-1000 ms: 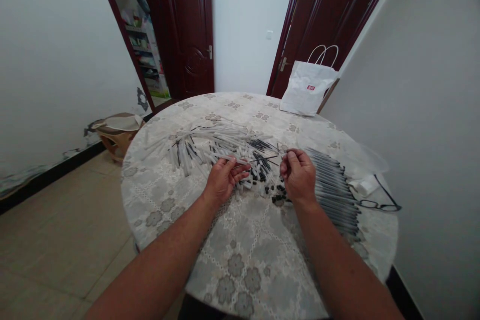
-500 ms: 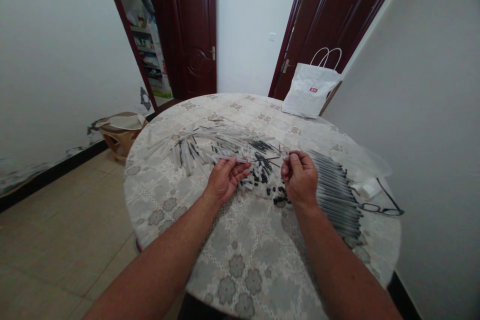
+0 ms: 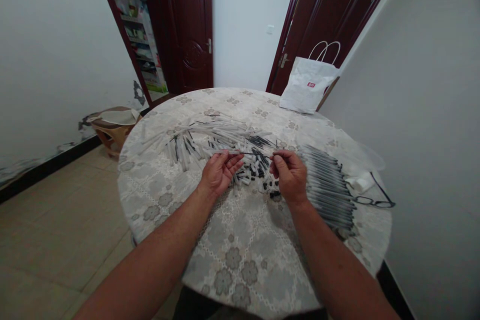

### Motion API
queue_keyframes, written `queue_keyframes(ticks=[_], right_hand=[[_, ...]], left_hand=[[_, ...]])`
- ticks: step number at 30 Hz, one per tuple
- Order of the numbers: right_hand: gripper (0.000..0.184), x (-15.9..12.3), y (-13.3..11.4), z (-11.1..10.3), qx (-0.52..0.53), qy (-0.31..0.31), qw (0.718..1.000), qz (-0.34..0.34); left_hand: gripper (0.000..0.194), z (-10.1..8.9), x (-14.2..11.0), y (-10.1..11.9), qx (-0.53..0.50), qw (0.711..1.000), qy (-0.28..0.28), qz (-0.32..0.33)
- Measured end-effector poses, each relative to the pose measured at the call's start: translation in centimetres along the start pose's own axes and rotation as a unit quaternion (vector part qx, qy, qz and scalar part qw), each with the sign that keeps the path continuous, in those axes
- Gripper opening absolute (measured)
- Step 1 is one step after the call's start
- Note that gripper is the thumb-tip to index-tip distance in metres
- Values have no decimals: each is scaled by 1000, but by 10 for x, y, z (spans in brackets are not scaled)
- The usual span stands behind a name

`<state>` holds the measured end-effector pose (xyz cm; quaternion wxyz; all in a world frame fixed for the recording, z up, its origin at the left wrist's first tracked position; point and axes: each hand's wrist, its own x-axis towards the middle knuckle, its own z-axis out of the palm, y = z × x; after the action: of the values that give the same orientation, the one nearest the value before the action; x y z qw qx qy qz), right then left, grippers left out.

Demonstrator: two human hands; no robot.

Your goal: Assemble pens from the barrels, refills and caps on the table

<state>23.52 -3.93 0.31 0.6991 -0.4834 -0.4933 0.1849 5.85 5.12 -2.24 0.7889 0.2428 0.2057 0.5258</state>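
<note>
My left hand [image 3: 221, 172], palm partly up, pinches a translucent white pen barrel between thumb and fingers. A thin black pen refill [image 3: 253, 153] stretches from the barrel's right end across to my right hand [image 3: 288, 175], whose thumb and fingertips are closed on its other end. Below and between the hands lie small black caps [image 3: 275, 193] and short white pieces. Loose white barrels [image 3: 183, 152] spread out beyond my left hand. A bunch of black refills [image 3: 261, 141] lies just past the gap between the hands. Grey-black pens [image 3: 328, 187] lie in a row beside my right hand.
A round table [image 3: 228, 270] with a flowered cloth holds everything. Eyeglasses [image 3: 375, 202] and a white roll [image 3: 362, 182] lie at the right edge. A white paper bag [image 3: 309, 85] stands at the back. A stool [image 3: 114, 127] is at the left wall.
The barrel and refill are now lined up between my hands, which have come slightly closer together. The whole view has shifted a little with my head.
</note>
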Motion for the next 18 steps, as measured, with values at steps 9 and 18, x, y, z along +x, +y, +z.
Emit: queue_keyframes(ticks=[9,18], right_hand=[[20,-3,6,8,-43,-140,986,76],[20,9,6,-7,-117,-200,968,102]], left_hand=[[28,6,-14,-2,84,987,-113,-74],[23,3,-12,0,56,990,-97,-89]])
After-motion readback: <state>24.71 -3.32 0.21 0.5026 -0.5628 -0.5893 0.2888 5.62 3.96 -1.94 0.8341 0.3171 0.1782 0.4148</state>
